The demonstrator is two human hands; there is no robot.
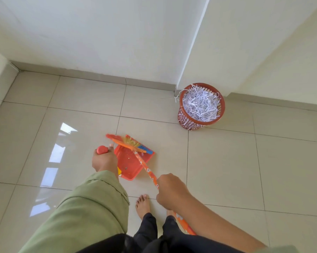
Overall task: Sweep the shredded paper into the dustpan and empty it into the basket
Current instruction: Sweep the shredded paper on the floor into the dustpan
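i see the left hand gripping the dustpan handle, the right hand clutching the broom, bristles over the pan; shredded paper fills the basket beyond the fingers.

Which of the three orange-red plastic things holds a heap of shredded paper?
The basket by the wall corner: white shredded paper fills it. The dustpan holds only specks, and the broom holds none.

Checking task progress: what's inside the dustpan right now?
The dustpan tray holds only a few small specks, no pile of shredded paper. The broom head lies across its far edge and the left hand covers its near-left corner, so those parts are hidden.
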